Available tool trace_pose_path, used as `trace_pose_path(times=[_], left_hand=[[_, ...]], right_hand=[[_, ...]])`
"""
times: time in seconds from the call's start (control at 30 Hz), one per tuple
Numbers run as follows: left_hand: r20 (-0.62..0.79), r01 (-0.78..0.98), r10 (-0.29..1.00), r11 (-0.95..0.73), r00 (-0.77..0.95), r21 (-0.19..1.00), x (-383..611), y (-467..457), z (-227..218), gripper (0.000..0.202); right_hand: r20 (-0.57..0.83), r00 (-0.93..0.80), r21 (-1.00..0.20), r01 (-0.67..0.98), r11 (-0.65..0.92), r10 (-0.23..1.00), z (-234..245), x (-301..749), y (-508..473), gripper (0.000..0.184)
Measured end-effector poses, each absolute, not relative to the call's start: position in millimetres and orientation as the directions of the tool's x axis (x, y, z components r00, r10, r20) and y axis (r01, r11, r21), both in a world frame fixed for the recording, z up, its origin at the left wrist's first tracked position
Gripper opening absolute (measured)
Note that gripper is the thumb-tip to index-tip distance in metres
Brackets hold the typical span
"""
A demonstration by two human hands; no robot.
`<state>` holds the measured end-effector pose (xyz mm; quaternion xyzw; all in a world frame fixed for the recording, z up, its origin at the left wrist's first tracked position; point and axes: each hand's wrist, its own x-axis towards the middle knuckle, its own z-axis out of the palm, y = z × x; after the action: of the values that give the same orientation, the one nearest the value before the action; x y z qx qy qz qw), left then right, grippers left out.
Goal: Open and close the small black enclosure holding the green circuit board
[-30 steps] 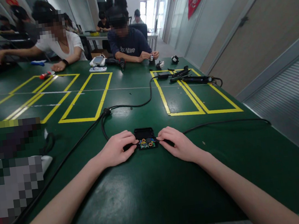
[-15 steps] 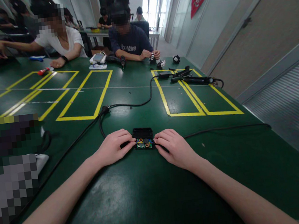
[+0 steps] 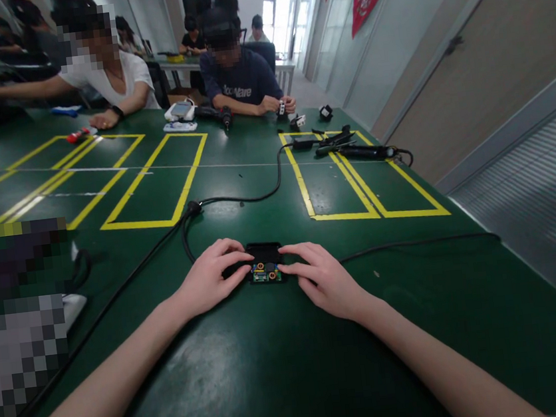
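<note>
A small open black box (image 3: pixel 264 253) with a circuit board (image 3: pixel 265 273) inside lies on the green table (image 3: pixel 297 373) in front of me. My left hand (image 3: pixel 210 278) rests on the table against the box's left side, fingers curled round its end. My right hand (image 3: pixel 323 277) presses against the right side, fingertips touching the board's edge. A black cable (image 3: pixel 412 243) runs from under my right hand to the right. Another black cable (image 3: pixel 130 275) leaves the left side.
Yellow tape rectangles (image 3: pixel 154 176) mark the table. Black tools and cables (image 3: pixel 351 146) lie at the far right. Two people (image 3: pixel 238 79) sit across, with a white device (image 3: pixel 180 111) between them. A blurred patch covers the left foreground.
Both hands have closed in a little on the box, the right fingers now reaching over the board's edge. The view has shifted slightly.
</note>
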<state>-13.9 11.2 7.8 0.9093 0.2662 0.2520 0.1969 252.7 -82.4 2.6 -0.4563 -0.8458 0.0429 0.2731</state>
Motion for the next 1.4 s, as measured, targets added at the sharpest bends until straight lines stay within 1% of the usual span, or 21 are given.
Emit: trace_pose_path(times=[0.1, 0.17, 0.23, 0.33, 0.47, 0.63, 0.83, 0.97, 1.13, 1.27, 1.4], left_hand=[[0.323, 0.422, 0.579, -0.792, 0.749, 0.441, -12.8, 9.9, 7.4, 0.025], [0.306, 0.434, 0.572, -0.8, 0.761, 0.414, -12.1, 9.0, 7.3, 0.028], [0.305, 0.424, 0.557, -0.81, 0.772, 0.406, -11.5, 8.2, 7.3, 0.028], [0.315, 0.387, 0.532, -0.821, 0.786, 0.42, -11.0, 6.6, 6.9, 0.029], [0.321, 0.355, 0.502, -0.836, 0.803, 0.418, -11.0, 4.4, 5.8, 0.046], [0.339, 0.347, 0.488, -0.849, 0.805, 0.399, -11.1, 4.2, 5.2, 0.039], [0.361, 0.332, 0.466, -0.866, 0.808, 0.375, -10.4, 6.0, 5.0, 0.04], [0.349, 0.341, 0.472, -0.862, 0.809, 0.375, -9.7, 6.0, 5.3, 0.039], [0.358, 0.324, 0.462, -0.865, 0.812, 0.382, -9.4, 6.2, 5.7, 0.04], [0.355, 0.319, 0.46, -0.865, 0.814, 0.388, -8.8, 6.0, 5.0, 0.04], [0.357, 0.322, 0.463, -0.863, 0.811, 0.389, -7.9, 5.0, 4.0, 0.04]], right_hand=[[0.393, -0.408, -0.319, 0.78, 0.538, 0.824, 0.1, 252.0, -80.3, 0.049], [0.358, -0.423, -0.323, 0.781, 0.536, 0.832, -1.7, 251.9, -78.9, 0.051], [0.348, -0.442, -0.319, 0.773, 0.548, 0.826, -3.3, 252.4, -78.0, 0.047], [0.378, -0.445, -0.306, 0.767, 0.563, 0.812, -4.8, 253.4, -77.7, 0.043], [0.402, -0.459, -0.304, 0.749, 0.588, 0.792, -5.5, 254.1, -78.0, 0.039], [0.445, -0.46, -0.315, 0.722, 0.615, 0.768, -6.8, 254.6, -77.3, 0.033], [0.509, -0.473, -0.318, 0.673, 0.668, 0.719, -6.1, 253.1, -78.0, 0.028], [0.504, -0.477, -0.322, 0.67, 0.669, 0.72, -5.4, 251.7, -78.8, 0.03], [0.464, -0.453, -0.33, 0.709, 0.623, 0.761, -2.4, 249.7, -79.1, 0.042], [0.439, -0.48, -0.333, 0.698, 0.633, 0.76, 0.3, 249.9, -78.6, 0.035], [0.459, -0.48, -0.343, 0.68, 0.648, 0.747, -1.6, 251.6, -77.8, 0.032]])
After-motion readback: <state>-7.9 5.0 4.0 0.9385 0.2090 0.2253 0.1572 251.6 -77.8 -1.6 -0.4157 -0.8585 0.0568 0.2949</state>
